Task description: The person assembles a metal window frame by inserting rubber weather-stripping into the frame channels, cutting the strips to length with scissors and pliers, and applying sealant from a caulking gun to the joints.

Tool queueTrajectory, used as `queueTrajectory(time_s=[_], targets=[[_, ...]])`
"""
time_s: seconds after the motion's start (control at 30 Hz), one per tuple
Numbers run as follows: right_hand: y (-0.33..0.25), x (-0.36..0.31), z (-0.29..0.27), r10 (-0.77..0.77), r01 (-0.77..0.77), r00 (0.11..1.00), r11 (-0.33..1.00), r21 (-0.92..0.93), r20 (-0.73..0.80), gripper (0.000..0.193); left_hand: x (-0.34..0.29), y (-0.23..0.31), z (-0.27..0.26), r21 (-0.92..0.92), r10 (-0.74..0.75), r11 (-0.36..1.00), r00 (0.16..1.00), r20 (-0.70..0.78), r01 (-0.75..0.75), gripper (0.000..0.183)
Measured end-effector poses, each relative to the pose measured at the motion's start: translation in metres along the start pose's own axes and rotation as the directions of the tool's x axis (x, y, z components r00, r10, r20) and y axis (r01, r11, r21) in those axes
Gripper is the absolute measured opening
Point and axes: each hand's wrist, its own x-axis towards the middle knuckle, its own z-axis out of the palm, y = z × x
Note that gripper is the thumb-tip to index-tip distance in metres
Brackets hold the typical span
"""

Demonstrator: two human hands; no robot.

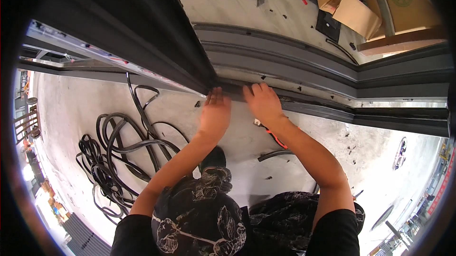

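I am crouched over a grey metal door track [304, 63] that runs across a concrete floor. My left hand [214, 113] lies flat, fingers together, with its fingertips against the near edge of the track, right at the foot of a dark upright frame post [142, 28]. Just to the right, my right hand [262, 101] presses its fingers down on the same track edge. Neither hand holds a loose object. A thin black strip runs along the track under my fingertips.
A tangle of black rubber cord [118, 151] lies on the floor to my left. An orange-handled tool [275, 138] and a short black strip [275, 154] lie under my right forearm. Cardboard boxes [361, 9] are stacked beyond the track at upper right.
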Motion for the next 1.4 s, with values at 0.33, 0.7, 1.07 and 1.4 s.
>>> queueTrajectory(time_s=[0.33,0.7,1.07,1.4], targets=[[-0.004,0.004,0.001,-0.003,0.003,0.999,1.000,-0.001,-0.035,0.042,-0.006,0.017,-0.006,-0.206,0.057,0.975,0.987,-0.149,-0.087,0.030],[-0.003,0.003,0.001,-0.011,0.009,0.998,1.000,-0.029,-0.059,0.041,0.000,0.017,0.005,-0.114,0.120,0.984,0.985,-0.120,-0.134,0.024],[0.008,-0.009,-0.011,-0.054,0.044,0.983,0.997,-0.062,-0.177,0.049,-0.006,-0.007,0.006,-0.248,0.025,0.966,0.986,-0.166,-0.066,0.034],[0.005,0.001,-0.005,-0.021,0.015,0.991,0.999,-0.050,-0.129,0.037,0.004,0.000,-0.001,-0.168,0.064,0.982,0.985,-0.161,-0.091,0.023]])
